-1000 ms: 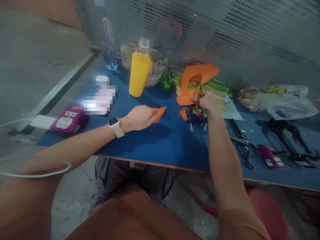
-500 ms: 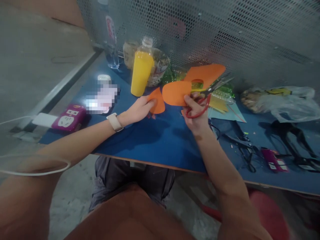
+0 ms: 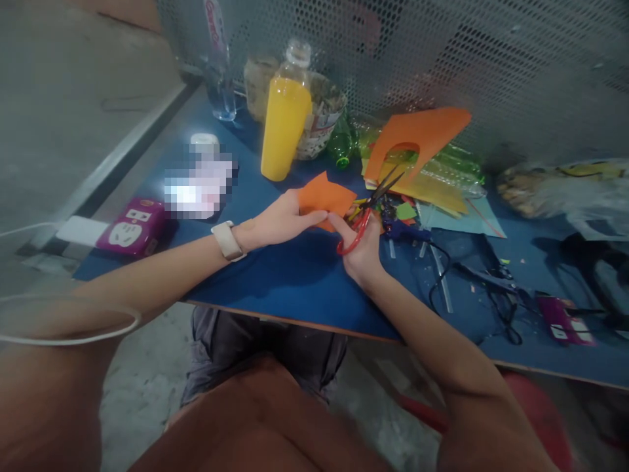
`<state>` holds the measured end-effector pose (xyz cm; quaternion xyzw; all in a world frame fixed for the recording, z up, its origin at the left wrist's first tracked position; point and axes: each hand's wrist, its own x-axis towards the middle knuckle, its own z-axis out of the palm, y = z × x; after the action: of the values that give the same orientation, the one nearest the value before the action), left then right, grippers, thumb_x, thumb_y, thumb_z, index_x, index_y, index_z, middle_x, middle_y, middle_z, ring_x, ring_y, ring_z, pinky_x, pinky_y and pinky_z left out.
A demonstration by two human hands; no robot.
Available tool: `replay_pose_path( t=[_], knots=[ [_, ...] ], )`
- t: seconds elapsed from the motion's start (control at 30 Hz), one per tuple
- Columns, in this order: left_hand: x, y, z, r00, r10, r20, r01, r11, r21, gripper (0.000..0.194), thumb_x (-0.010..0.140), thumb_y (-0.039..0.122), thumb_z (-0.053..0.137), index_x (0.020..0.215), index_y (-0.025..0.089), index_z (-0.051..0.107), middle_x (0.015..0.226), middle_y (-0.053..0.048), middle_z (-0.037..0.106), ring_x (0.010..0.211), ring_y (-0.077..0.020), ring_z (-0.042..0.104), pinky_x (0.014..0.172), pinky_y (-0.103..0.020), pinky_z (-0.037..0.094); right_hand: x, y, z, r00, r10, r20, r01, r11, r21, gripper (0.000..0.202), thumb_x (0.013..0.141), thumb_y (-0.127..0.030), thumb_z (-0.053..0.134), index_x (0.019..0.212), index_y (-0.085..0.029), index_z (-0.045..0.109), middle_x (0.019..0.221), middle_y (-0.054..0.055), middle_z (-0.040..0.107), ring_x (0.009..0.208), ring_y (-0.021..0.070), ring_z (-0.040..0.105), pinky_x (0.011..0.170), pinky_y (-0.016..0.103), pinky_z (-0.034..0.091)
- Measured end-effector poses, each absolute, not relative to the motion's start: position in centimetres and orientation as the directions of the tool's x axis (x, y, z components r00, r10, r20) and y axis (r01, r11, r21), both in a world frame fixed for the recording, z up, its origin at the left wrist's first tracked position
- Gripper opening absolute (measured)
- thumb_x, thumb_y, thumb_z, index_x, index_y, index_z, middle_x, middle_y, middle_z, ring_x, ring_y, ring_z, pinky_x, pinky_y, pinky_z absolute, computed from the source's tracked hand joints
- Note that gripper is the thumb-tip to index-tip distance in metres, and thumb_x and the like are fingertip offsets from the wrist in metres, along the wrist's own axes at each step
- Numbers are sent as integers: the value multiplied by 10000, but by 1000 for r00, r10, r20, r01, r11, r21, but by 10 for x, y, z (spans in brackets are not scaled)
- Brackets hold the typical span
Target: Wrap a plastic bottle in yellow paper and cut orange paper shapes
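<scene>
Orange paper (image 3: 324,195) is pinched between the thumb and fingers of my left hand (image 3: 278,219). Close beside it, my right hand (image 3: 364,254) has the red-handled scissors (image 3: 354,241) hooked on its fingers. Their dark blades are parted and point up and away to the right. The right fingertips meet the paper's lower right edge. How the orange pieces overlap there is hard to make out. Behind the hands lies a larger orange sheet (image 3: 437,134) with a rounded opening cut into it.
A bottle with yellow wrapping (image 3: 285,128) stands behind my left hand, near a clear bottle (image 3: 221,85). Purple power socket (image 3: 130,229) sits at left. Rightward lie a blue glue gun (image 3: 407,231) with a black cord, green plastic bottles (image 3: 445,164) and a plastic bag (image 3: 584,196).
My right hand, with the scissors, has moved left to meet my left hand. The orange pieces, held apart before, are now together. The view has shifted slightly.
</scene>
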<state>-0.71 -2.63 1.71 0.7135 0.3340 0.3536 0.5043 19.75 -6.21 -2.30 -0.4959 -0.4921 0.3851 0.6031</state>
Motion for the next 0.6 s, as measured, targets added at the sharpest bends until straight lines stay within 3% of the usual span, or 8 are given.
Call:
replay_pose_path(
  t=[0.13, 0.23, 0.37, 0.47, 0.53, 0.6],
  knots=[
    [-10, -23, 14, 522, 844, 123, 241, -285, 928, 163, 1091, 225, 617, 1061, 170, 768, 910, -49, 767, 795, -177, 647, 797, -328, 571, 207, -62, -15, 196, 943, 271, 129, 249, -960, 565, 824, -622, 1044, 935, -295, 597, 910, -10, 624, 891, 239, 691, 1008, 495, 664],
    [-10, -24, 15, 562, 824, 78, 256, -263, 930, 193, 1101, 256, 629, 1149, 171, 796, 986, -59, 808, 831, -186, 686, 783, -308, 573, 218, -57, -10, 173, 925, 339, 176, 310, -934, 530, 848, -610, 1020, 938, -299, 601, 991, 12, 680, 966, 255, 733, 1003, 493, 665],
    [-8, -27, 19, 562, 825, 65, 265, -254, 930, 290, 1161, 311, 576, 1295, 174, 794, 1101, -62, 844, 945, -195, 739, 876, -293, 603, 224, -53, -11, 153, 933, 325, 183, 297, -937, 540, 813, -607, 1036, 897, -296, 603, 977, 11, 705, 878, 242, 731, 893, 479, 690],
    [-8, -28, 17, 507, 857, 89, 251, -246, 936, 372, 1215, 414, 524, 1116, 167, 784, 934, -51, 791, 874, -186, 726, 840, -295, 604, 223, -53, -16, 180, 926, 331, 174, 302, -937, 539, 829, -633, 1014, 919, -301, 599, 968, 12, 675, 857, 246, 737, 843, 481, 694],
    [-7, -27, 15, 483, 870, 96, 213, -223, 951, 512, 1242, 491, 456, 967, 171, 746, 850, -55, 749, 833, -191, 733, 835, -314, 627, 223, -52, -17, 201, 920, 337, 177, 305, -936, 523, 855, -640, 991, 947, -306, 598, 990, 24, 664, 951, 277, 768, 884, 496, 698],
    [-7, -26, 12, 494, 865, 84, 158, -185, 970, 585, 1254, 543, 397, 947, 174, 732, 866, -71, 757, 841, -207, 767, 853, -342, 662, 226, -51, -15, 215, 917, 337, 182, 301, -936, 516, 865, -644, 980, 959, -311, 597, 1024, 43, 671, 1112, 321, 779, 967, 519, 698]
  ],
)
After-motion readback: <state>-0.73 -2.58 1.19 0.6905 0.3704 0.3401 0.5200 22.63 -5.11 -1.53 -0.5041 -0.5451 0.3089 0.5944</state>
